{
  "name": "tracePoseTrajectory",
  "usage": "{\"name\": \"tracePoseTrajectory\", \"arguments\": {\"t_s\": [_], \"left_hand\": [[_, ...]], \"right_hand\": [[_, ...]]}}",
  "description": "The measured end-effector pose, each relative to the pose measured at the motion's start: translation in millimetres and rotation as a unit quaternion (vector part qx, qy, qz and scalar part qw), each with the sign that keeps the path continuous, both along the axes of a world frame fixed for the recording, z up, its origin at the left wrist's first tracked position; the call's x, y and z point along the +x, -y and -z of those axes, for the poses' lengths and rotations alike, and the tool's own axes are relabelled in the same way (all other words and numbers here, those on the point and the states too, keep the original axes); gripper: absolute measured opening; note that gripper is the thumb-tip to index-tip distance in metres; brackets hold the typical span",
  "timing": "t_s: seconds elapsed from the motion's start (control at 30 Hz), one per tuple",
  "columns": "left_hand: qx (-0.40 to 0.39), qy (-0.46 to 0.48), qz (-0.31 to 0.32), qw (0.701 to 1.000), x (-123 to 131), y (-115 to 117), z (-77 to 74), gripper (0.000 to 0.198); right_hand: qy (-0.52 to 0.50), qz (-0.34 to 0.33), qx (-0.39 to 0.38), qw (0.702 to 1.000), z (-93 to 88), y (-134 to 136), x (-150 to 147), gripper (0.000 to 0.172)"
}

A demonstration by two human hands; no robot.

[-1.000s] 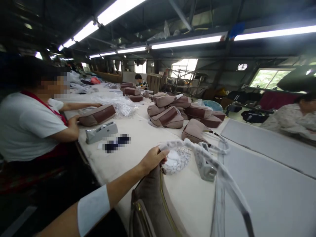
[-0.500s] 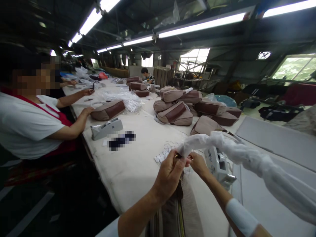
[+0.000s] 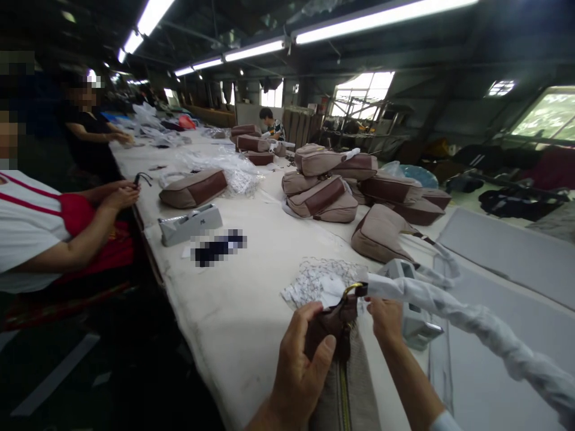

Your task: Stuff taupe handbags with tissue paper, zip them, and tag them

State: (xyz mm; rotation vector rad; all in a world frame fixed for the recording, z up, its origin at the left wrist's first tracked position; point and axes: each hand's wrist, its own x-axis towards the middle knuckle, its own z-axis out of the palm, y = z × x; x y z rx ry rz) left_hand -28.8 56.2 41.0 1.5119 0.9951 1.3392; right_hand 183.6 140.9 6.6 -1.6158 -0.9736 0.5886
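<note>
My left hand is wrapped round the dark brown leather end of a taupe bag with a yellow-toothed zip. A gold ring joins the bag to a strap covered in white wrapping, which runs off to the right. My right hand is closed beside the ring, below the wrapped strap; what its fingertips hold is hidden. A heap of white tags with thin strings lies just beyond my left hand. Right behind my right hand stands a grey tape dispenser.
Taupe and brown bags are piled on the white table. Another tape dispenser, a single bag and clear plastic lie left. A person in a red apron stands at the left edge, with other people further back.
My left hand has moved down onto the bag's leather end, and the gold ring now shows. My right hand has shifted right and lower. The person in the apron has drawn both hands together.
</note>
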Motion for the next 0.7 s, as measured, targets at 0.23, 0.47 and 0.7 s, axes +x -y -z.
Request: {"name": "tracePoseTrajectory", "arguments": {"t_s": [0.23, 0.47, 0.7], "left_hand": [[0.089, -0.019, 0.022, 0.996, 22, -28, 11.1, 0.026], [0.058, 0.05, 0.157, 0.985, 6, 13, -21.6, 0.026], [-0.13, 0.131, 0.165, 0.969, -6, 21, -24.0, 0.021]], "right_hand": [[-0.248, 0.158, 0.154, 0.943, -5.2, 127, -56, 0.028], [0.041, 0.0, 0.131, 0.99, -29.1, 160, -77, 0.016], [0.405, -0.23, 0.242, 0.851, -73.3, 121, -21, 0.048]]}}
